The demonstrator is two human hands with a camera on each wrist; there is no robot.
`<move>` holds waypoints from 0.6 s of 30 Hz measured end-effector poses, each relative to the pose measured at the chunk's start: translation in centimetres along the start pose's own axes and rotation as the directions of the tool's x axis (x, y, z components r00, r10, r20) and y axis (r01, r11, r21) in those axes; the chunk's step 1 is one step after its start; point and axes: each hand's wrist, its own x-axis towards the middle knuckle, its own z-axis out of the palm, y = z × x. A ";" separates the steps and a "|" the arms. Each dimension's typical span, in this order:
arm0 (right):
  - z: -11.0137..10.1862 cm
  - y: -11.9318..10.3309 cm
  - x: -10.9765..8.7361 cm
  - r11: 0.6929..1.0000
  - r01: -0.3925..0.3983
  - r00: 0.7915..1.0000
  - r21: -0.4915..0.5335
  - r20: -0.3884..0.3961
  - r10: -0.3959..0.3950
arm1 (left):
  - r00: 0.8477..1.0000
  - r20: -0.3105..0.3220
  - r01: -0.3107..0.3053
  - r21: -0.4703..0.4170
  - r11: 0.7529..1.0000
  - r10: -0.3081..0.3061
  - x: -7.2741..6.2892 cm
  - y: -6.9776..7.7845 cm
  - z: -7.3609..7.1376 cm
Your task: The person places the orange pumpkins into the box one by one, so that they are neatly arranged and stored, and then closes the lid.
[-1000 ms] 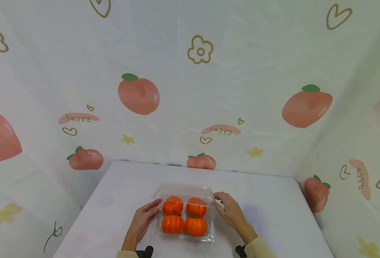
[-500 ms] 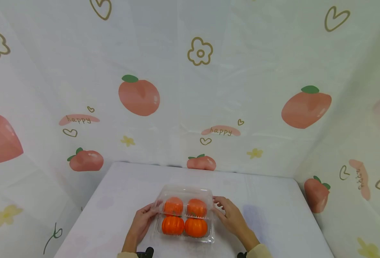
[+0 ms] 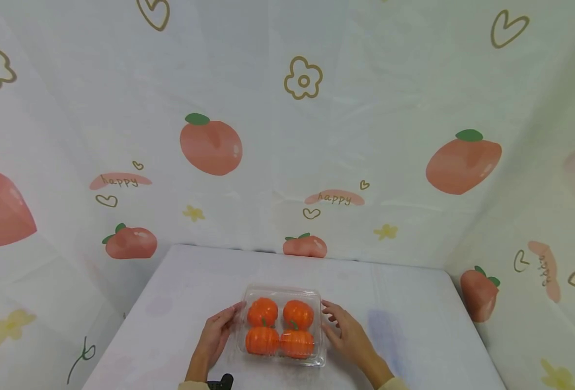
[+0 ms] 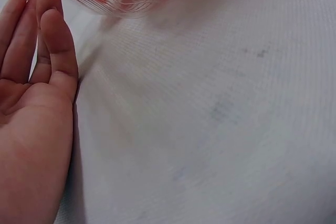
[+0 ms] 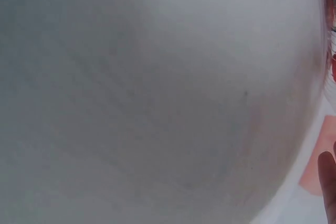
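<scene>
A clear plastic clamshell box (image 3: 282, 292) sits on the table with several small orange pumpkins (image 3: 263, 312) inside, green stems on them. Its lid lies over the pumpkins; whether it is fully latched I cannot tell. At the box's left side is my left hand (image 3: 215, 333), fingers extended and their tips touching the plastic. The left wrist view shows that palm and fingers (image 4: 58, 40) beside the box's rounded corner (image 4: 126, 9). My right hand (image 3: 353, 336) is by the right edge, fingers loosely bent. Only a fingertip (image 5: 327, 177) of it shows in the right wrist view.
A white cloth covers the table (image 3: 194, 281). White fabric walls (image 3: 267, 108) printed with peaches, hearts and flowers rise behind the table and on both sides. A black strap piece (image 3: 221, 382) shows at the left wrist.
The lid has swung down from the far side toward me and now covers the front pumpkins too. Both hands stay beside the box, shifting only slightly.
</scene>
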 end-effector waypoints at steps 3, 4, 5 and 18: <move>0.1 0.1 -0.2 1.000 -0.012 1.000 0.015 -0.001 0.012 | 1.000 -0.020 0.004 0.003 1.000 -0.004 0.1 -0.1 0.1; 0.1 0.1 -0.2 1.000 -0.016 1.000 0.019 -0.002 0.016 | 1.000 -0.025 0.008 0.007 1.000 -0.008 0.1 -0.2 0.2; 0.1 0.1 -0.3 1.000 -0.020 1.000 0.023 -0.002 0.020 | 0.999 -0.031 0.009 0.011 1.000 -0.009 0.2 -0.2 0.2; 0.4 0.1 -0.5 0.985 -0.104 0.994 0.141 0.041 0.099 | 0.998 -0.065 0.024 0.019 1.000 -0.022 0.2 0.2 0.7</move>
